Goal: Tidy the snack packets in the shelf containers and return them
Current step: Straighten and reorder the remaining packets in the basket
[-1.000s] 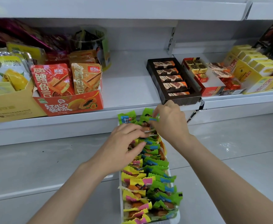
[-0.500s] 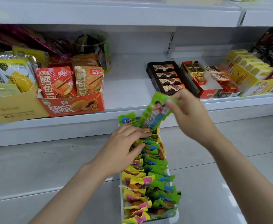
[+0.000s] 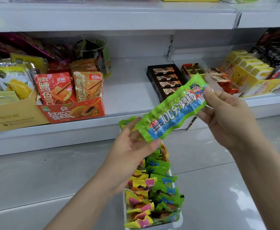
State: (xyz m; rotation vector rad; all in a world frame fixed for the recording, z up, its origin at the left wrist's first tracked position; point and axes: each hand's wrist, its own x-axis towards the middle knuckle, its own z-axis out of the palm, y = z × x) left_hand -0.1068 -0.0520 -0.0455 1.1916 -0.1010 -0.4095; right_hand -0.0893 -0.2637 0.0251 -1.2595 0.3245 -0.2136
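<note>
Above the white container on the pale floor, a green sausage packet is now held up lengthwise and tilted, its printed face turned to the camera. Half a second ago it was only just being drawn out of the rows; now it is lifted clear and raised in front of the shelf edge. Its upper end is pinched by the right hand, thumb on top. The left hand, pressed on the packed rows a moment earlier, has been lifted off them and turned palm up, fingers relaxed and spread beneath the packet's lower end; whether it is touched cannot be told. Green and yellow-pink packets are left standing in two rows in the container. On the shelf, the red papaya box and the dark chocolate tray are unchanged
</note>
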